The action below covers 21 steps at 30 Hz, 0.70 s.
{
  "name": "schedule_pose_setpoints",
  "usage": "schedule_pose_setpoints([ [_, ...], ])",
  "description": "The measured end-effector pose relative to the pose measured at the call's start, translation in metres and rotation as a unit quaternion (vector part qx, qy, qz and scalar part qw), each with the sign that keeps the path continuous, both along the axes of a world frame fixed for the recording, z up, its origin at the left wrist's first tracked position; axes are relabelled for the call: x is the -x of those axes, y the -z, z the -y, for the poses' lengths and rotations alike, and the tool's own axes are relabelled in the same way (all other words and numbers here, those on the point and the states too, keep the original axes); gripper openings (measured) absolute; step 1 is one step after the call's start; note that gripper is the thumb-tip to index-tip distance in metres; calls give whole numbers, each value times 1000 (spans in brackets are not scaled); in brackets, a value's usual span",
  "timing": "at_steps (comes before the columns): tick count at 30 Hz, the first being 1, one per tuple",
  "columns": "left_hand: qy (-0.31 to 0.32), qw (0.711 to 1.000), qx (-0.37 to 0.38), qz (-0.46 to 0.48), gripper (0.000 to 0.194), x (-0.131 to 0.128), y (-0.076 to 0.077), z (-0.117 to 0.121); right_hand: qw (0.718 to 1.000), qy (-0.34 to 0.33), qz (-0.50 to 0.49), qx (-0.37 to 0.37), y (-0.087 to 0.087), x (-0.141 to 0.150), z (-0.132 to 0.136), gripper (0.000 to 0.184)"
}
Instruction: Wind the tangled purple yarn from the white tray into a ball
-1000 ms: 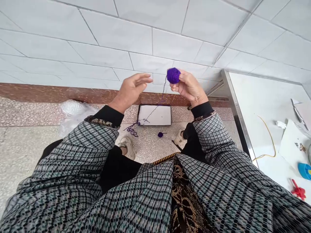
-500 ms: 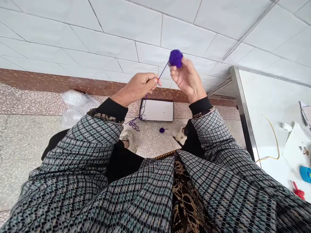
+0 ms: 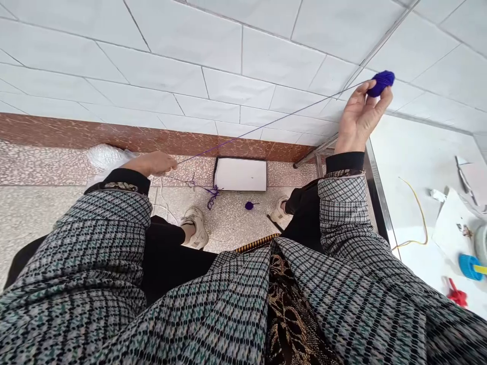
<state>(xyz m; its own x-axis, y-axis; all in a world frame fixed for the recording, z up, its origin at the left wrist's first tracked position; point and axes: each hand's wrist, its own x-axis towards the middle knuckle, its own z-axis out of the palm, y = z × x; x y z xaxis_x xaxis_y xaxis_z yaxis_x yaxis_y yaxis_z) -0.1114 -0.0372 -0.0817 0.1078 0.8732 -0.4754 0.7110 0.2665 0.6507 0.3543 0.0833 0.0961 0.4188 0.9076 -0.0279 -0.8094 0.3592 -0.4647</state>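
Up at the right, my right hand (image 3: 363,111) is closed round a ball of purple yarn (image 3: 381,83), gripped in the fingertips. A taut yarn strand (image 3: 266,125) slants down from the ball to my left hand (image 3: 154,163) at the lower left. Those left fingers are closed on the strand. From there the yarn trails to a loose purple tangle (image 3: 213,195) on the floor, by the left edge of a white box lid (image 3: 240,175) with a dark rim. A smaller purple yarn ball (image 3: 249,205) lies below it, between my feet.
A tiled wall (image 3: 182,81) rises in front. Beside my left hand lies a clear plastic bag (image 3: 106,157) with something white in it. On my right stands a white table (image 3: 403,152) with a yellow cord (image 3: 422,218), a blue cap (image 3: 470,266) and a red object (image 3: 456,294).
My hands have moved far apart: the right one up and right with the yarn ball, the left one down and left. The strand between them is much longer now.
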Motion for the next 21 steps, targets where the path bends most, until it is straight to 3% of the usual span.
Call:
schedule_pose_setpoints([
  [3,-86,990,-21,-106,54,-1,-2,-1,989,-114,90,0,12,14,3,19],
  [5,-131,983,-80,-101,51,-16,-8,-7,975,-162,151,7,24,28,5,17],
  [7,-142,978,-146,-48,35,-41,-17,-16,949,-225,222,3,37,43,8,27],
  [9,-127,972,-196,15,20,-72,-27,-26,895,-322,310,-23,47,59,14,46],
  [12,-115,941,-272,166,30,-114,-49,-37,815,-428,387,-48,57,81,23,64],
  [14,-97,909,-302,270,32,-135,-66,-40,791,-454,409,-38,61,95,28,62],
  [18,-74,885,-296,352,28,-154,-92,-36,783,-477,398,-29,67,115,29,61],
  [21,-90,881,-279,371,32,-157,-96,-35,789,-486,375,-21,73,123,27,69],
])
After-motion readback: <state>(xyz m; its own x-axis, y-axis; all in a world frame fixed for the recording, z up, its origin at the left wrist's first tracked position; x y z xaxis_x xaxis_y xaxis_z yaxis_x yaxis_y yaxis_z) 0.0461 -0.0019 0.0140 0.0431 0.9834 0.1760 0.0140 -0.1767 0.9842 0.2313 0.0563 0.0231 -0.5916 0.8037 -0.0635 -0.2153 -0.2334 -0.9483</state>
